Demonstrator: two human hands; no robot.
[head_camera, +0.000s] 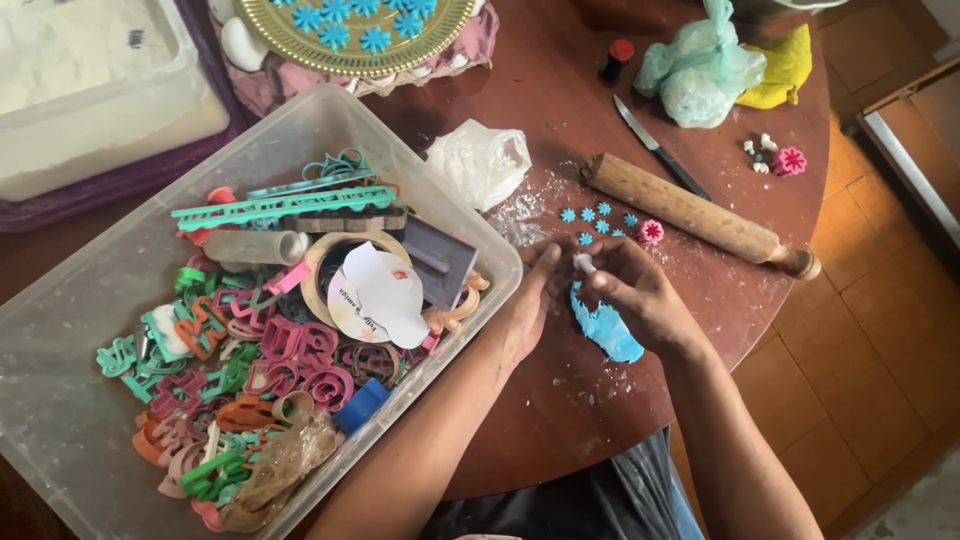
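1. We see our right hand (640, 295) closed around a small white plunger cutter (583, 264), its tip poking up between the fingers, just above a flattened piece of blue paste (605, 330).
2. The blue paste lies on the round brown worktop (560, 400), partly under our right hand, near the worktop's front edge.
3. Our left hand (525, 305) rests on its edge against the worktop with fingers loosely curled, its fingertips touching the cutter; it grips nothing that we can make out.
4. Just beyond the hands lie several small blue flower cut-outs (595, 218) on a floured patch, with a pink flower cutter (651, 232) beside them.
5. A wooden rolling pin (695, 213) lies at a slant behind these, and a knife (655, 146) lies near its far side.
6. To the left, touching our left forearm, stands a clear plastic tub (60, 420) filled with pink, green, orange and teal cutters.
7. A crumpled white plastic bag (480, 160) sits between the tub and the rolling pin.
8. Farther back are a tied pale green bag (700, 75), a yellow cloth (785, 65), a small bottle with a red cap (617, 58), and another pink cutter (789, 160).
9. At the top edge, a gold plate (290, 40) carries more blue flowers.
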